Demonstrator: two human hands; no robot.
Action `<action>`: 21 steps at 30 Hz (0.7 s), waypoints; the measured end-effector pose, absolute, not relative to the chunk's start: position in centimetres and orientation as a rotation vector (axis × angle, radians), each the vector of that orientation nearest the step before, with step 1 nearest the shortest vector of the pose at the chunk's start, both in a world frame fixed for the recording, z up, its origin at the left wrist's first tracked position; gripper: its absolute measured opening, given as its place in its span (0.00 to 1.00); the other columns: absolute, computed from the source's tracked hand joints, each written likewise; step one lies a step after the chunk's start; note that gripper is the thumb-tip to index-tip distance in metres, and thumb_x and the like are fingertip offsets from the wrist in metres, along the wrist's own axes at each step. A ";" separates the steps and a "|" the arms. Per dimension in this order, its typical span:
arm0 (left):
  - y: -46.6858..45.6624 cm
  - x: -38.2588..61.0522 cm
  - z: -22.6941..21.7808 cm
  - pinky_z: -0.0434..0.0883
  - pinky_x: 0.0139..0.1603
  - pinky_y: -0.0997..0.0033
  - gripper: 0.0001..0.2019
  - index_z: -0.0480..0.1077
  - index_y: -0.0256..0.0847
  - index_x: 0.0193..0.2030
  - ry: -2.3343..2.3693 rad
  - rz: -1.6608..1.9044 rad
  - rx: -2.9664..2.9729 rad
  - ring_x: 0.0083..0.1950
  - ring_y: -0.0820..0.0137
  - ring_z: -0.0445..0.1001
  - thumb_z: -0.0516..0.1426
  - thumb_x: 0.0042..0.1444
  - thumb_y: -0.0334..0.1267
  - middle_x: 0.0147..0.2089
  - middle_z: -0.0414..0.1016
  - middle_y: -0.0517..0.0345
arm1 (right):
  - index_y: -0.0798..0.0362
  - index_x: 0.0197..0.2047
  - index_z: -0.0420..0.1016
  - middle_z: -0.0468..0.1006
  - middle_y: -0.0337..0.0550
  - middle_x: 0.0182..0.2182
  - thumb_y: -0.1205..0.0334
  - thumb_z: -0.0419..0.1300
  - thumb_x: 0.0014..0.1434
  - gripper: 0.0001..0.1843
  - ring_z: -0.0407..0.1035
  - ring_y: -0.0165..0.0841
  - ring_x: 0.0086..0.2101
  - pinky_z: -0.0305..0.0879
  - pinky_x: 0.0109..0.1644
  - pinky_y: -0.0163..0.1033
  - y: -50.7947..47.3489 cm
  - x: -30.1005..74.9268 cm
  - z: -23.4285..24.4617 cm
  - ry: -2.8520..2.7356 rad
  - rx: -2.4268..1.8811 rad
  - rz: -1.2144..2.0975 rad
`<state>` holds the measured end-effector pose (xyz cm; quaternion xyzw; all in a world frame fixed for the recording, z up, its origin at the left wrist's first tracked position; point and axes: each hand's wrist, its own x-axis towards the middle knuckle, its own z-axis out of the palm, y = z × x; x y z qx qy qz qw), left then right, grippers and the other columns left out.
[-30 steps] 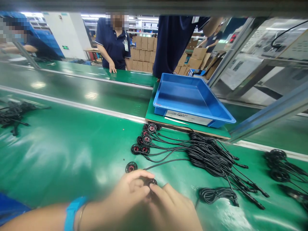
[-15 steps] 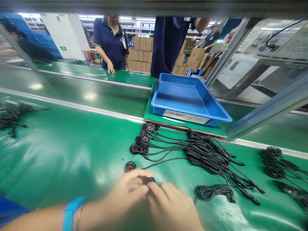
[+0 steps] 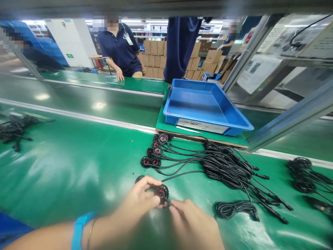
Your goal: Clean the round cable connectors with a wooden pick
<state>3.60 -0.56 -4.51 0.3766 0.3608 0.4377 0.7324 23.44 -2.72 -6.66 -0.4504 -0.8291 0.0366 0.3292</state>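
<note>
While the toothed disc point(image 3: 163, 191) is pinched by its rim btwn thumb and index of the L hand point(image 3: 140, 198), its short black lead point(image 3: 169, 203) is gripped at the fingertips of the R hand point(image 3: 194, 222), close to the disc's edge. Whether more cable is held in the R palm can't be told (blur). The disc is held up over the green mat point(image 3: 78, 166), red centre showing.

For a good hold, rim prob. best gripped w/ light, even pressure, thumb kept clear of the red spokes; lead best kept straight, w/o a kink at the joint, where strain would likely do most harm.

Rim looks like hard plastic, finely notched; lead looks smooth, rubbery, bendy. Just past the L fingers, a second disc point(image 3: 139, 178) is partly hidden. Further out, similar discs point(image 3: 157, 151) are clustered, their thin leads run into a thick cable bundle point(image 3: 223, 166) w/ stubby cylindrical ends; nearer, one coiled cable point(image 3: 235, 209) is looped in a flat oval.

Beyond, a shallow blue tray point(image 3: 200, 104), smooth moulded plastic w/ flared rim, is set on a green-topped board point(image 3: 160, 123). Across the line, a co-worker's hand point(image 3: 120, 74) is rested on the far bench point(image 3: 145, 84).
</note>
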 end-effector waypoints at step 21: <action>-1.1 4.8 -4.6 0.71 0.42 0.68 0.10 0.66 0.41 0.38 1.066 0.937 1.012 0.41 0.68 0.74 0.63 0.53 0.36 0.43 0.72 0.55 | 0.50 0.31 0.66 0.64 0.36 0.21 0.71 0.55 0.59 0.08 0.61 0.31 0.22 0.49 0.27 0.41 -3.4 22.4 -7.3 -2.372 -1.081 -0.413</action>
